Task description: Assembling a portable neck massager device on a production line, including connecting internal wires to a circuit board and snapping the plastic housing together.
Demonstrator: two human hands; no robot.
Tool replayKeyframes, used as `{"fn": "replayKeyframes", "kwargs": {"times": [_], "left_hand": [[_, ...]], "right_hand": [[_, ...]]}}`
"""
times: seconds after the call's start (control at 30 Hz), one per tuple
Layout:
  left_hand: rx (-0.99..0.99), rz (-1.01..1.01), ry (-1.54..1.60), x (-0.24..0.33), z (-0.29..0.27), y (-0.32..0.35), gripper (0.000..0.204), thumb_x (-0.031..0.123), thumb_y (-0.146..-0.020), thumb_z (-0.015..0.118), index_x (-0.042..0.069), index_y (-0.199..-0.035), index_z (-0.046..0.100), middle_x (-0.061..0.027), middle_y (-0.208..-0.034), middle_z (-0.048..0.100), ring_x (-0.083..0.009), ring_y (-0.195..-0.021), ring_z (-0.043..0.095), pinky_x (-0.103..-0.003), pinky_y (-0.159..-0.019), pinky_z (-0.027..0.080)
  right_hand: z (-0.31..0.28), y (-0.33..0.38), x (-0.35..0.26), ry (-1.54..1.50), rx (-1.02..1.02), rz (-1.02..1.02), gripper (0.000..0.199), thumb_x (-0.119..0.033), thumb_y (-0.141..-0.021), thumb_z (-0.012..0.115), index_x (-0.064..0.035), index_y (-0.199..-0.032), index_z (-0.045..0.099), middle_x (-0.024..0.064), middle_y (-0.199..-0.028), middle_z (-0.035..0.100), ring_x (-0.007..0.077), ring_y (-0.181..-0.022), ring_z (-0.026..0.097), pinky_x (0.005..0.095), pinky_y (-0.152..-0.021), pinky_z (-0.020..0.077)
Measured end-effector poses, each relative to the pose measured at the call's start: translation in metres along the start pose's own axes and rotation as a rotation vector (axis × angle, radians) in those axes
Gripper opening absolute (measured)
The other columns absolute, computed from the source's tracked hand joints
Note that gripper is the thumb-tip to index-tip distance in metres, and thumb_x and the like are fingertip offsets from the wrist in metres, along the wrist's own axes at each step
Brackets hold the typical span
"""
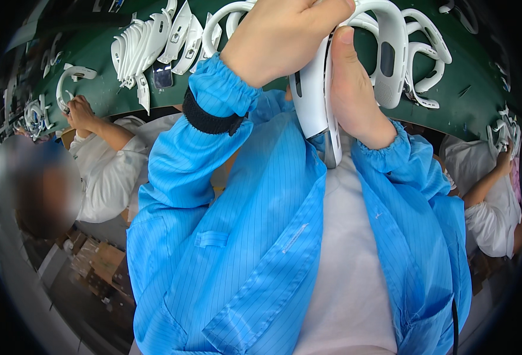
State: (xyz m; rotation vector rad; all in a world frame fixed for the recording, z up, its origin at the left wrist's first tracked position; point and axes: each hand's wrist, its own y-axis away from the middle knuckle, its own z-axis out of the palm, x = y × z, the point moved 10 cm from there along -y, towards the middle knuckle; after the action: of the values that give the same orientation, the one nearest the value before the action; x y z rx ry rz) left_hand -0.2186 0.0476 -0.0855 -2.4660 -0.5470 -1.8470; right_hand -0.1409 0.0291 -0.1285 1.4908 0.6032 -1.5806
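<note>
Close in front of my chest, I hold a white curved plastic housing (313, 97), which looks like part of a neck fan. It stands nearly upright, its narrow end pointing down at my shirt, and a dark seam runs between its two shells. My left hand (284, 38) is bent over its upper part with the fingers closed; the fingertips are partly hidden at the top edge. My right hand (358, 94) grips it from the right side, thumb pointing up along the seam. Just beyond that hand is a white curved band with a perforated grille (390, 59).
On the green table (110, 97) lies a row of white curved shells (140, 47) at the left. More white curved bands (429, 59) lie at the right. A co-worker's hand (80, 112) holds a white band at far left; another person's hand (503, 157) handles white parts at far right.
</note>
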Motion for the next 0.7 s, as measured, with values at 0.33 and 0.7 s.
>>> {"fn": "replayKeyframes", "kwargs": {"times": [0.33,0.7], "left_hand": [[0.011,0.084,-0.265,-0.021,0.018,-0.013,0.023,0.017,-0.087,0.044,0.001,-0.095,0.057,-0.0268,-0.078,0.057,-0.0407,-0.069,0.056,-0.042,-0.058,0.042],[0.488,0.189,0.019,-0.008,-0.009,0.012,0.035,0.023,-0.094,0.039,-0.006,-0.1,0.056,-0.019,-0.078,0.061,-0.0266,-0.068,0.058,-0.035,-0.063,0.045]], "right_hand": [[0.002,0.002,0.017,-0.122,-0.001,0.143,0.065,-0.051,-0.096,0.009,-0.001,-0.093,0.051,0.0102,-0.068,0.058,0.0155,-0.054,0.059,0.0257,-0.05,0.0499],[-0.003,-0.009,0.033,-0.281,0.054,0.1,0.062,-0.055,-0.095,0.012,-0.005,-0.093,0.048,0.0076,-0.064,0.055,0.0147,-0.05,0.055,0.026,-0.045,0.0469]]}}
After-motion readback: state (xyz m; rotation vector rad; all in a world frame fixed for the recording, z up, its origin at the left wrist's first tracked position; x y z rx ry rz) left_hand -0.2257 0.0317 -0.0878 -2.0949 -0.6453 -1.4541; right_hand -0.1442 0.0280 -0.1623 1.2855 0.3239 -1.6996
